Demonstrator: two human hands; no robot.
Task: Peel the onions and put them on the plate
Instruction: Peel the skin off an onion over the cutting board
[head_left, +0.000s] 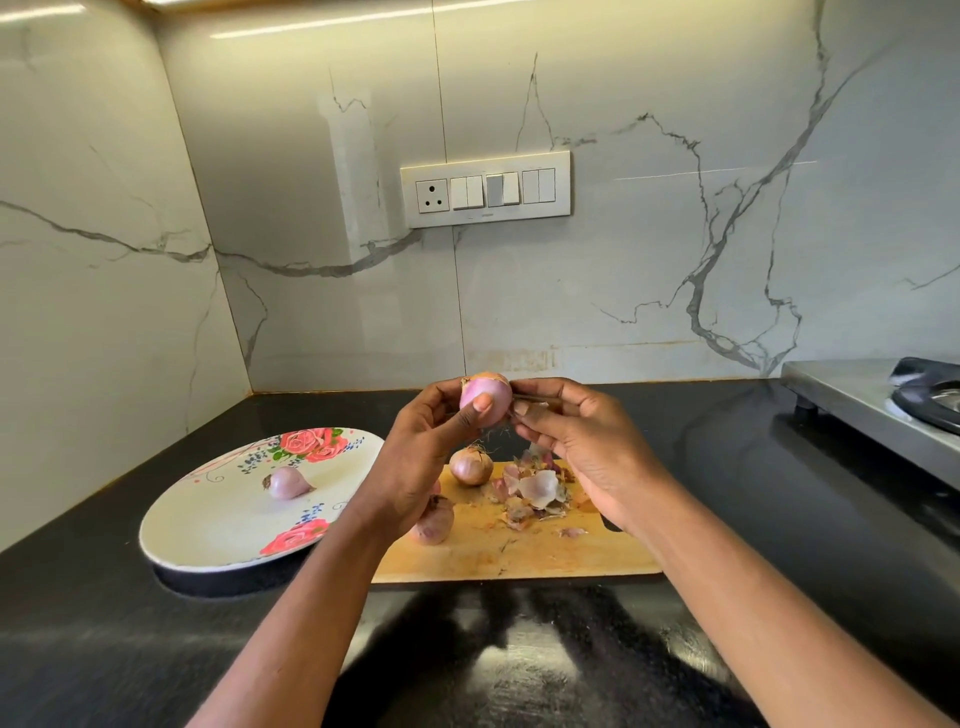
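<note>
My left hand (426, 447) holds a pink onion (491, 391) up over the wooden cutting board (519, 556), thumb pressed on its front. My right hand (576, 441) pinches a strip of its skin at the onion's right side. One peeled onion (287, 482) lies on the white flowered plate (208, 530) to the left. On the board sit an unpeeled onion (470, 466) at the back and another onion (434, 522) partly hidden behind my left wrist. A heap of peeled skins (535, 493) lies on the board's right half.
The black countertop (104, 623) meets marble walls at the back and left. A steel stove (872, 410) stands at the right edge. A switch panel (485, 189) is on the back wall.
</note>
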